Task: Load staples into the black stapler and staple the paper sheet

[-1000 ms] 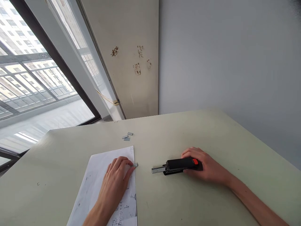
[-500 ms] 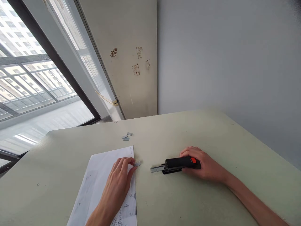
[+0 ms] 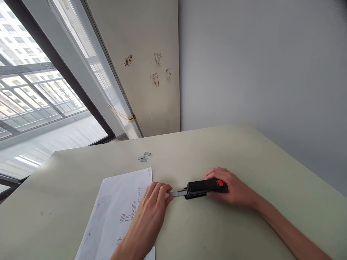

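Stapler, black with red patch, center-right of the lower frame, on the pale green tabletop. Right hand grip closed around its rear end; metal tray sticks out of the front, pointing left. Left hand grip pinches a gray staple strip at the tray's outer end.

Room: plain gray wall upper right, cream panel with brown stains upper center, dark-framed window upper left, railing and buildings beyond.

Hard to see: left fingers cover part of the strip, so can't tell where strip stops and tray begins. Right palm hides the stapler's back. Left hand and forearm cover part of the printed paper, lower left; its bottom is cut off by the frame, text unreadable. Both forearms cut off too.

Count: one stapler, one strip in fingers, three loose strips above the paper, two hands, four stain patches.
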A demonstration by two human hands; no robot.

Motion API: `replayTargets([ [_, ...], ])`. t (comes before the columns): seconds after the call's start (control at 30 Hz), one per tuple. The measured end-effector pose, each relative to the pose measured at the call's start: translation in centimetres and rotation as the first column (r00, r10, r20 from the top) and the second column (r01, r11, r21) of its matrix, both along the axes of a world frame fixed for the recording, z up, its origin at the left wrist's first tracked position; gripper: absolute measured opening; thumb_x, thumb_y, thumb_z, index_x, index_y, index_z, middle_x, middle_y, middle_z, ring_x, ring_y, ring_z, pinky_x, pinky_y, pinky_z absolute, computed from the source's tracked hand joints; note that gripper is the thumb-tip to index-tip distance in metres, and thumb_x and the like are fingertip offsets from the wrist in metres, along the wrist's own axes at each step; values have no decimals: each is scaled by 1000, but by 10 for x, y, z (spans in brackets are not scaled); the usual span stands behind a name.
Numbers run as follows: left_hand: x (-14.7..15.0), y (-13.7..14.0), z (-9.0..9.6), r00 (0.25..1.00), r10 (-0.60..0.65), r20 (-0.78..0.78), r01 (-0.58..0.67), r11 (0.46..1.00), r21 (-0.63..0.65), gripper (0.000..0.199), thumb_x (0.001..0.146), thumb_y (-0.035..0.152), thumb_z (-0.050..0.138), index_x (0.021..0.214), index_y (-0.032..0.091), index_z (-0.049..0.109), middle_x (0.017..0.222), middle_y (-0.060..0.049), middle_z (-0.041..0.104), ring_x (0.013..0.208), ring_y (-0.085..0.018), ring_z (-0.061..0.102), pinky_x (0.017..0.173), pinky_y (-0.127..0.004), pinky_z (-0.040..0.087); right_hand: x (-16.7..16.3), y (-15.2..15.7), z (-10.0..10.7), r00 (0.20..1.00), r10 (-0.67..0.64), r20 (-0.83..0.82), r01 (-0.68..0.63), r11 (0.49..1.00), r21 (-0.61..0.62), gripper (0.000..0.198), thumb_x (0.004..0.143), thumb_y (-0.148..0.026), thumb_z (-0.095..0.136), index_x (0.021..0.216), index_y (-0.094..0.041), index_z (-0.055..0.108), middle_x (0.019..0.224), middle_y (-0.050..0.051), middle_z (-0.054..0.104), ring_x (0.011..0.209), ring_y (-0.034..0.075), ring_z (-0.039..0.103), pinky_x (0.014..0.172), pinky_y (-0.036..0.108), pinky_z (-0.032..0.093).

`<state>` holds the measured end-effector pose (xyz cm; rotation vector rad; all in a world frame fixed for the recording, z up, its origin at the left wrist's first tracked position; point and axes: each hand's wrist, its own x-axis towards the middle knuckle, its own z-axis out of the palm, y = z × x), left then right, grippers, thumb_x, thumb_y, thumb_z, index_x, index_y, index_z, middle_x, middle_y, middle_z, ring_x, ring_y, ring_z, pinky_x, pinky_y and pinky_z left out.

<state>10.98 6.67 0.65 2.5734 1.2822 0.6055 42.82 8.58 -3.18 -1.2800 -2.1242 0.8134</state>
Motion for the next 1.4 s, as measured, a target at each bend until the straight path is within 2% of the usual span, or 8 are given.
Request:
replayTargets([
  [0.3, 10, 3, 2, 998, -29, -48, 31, 999, 42, 17, 107, 14, 42, 118, 24, 50, 111, -6, 65, 101, -26, 65, 79, -39, 56, 0, 1, 0, 1000, 3, -15, -3, 1000, 31, 22, 91, -41, 76, 107, -29, 66, 111, 5, 76, 97, 27, 68, 95, 46, 51],
  [0.5, 12, 3, 3, 997, -30, -69, 35, 998, 61, 16, 108, 15, 43, 120, 23, 50, 112, -7, 64, 102, -25, 64, 81, -40, 56, 0, 1, 2, 1000, -4, -11, 4, 1000, 30, 22, 90, -39, 77, 107, -29, 66, 111, 3, 75, 98, 25, 68, 95, 44, 50],
  [0.87, 16, 3, 5, 993, -40, -108, 49, 995, 83, 17, 109, 16, 38, 118, 23, 51, 109, -7, 64, 98, -26, 64, 78, -41, 56, 0, 1, -1, 1000, -1, -18, 2, 999, 37, 22, 91, -41, 76, 107, -29, 66, 111, 5, 76, 98, 27, 68, 95, 46, 51],
  [1.13, 22, 2, 8, 988, -48, -149, 58, 997, 58, 18, 109, 17, 37, 114, 23, 54, 106, -8, 64, 94, -26, 63, 78, -41, 55, 0, 2, -1, 1000, -2, -8, 3, 999, 42, 22, 91, -40, 76, 106, -29, 66, 110, 4, 76, 96, 26, 68, 95, 45, 51],
  [1.4, 18, 3, 0, 990, -48, -136, 59, 995, 78, 18, 109, 18, 42, 123, 23, 53, 113, -8, 66, 100, -27, 64, 82, -43, 55, 1, 1, -1, 1000, -1, -14, 2, 999, 36, 21, 91, -39, 76, 107, -29, 66, 110, 4, 75, 96, 25, 67, 95, 45, 50],
])
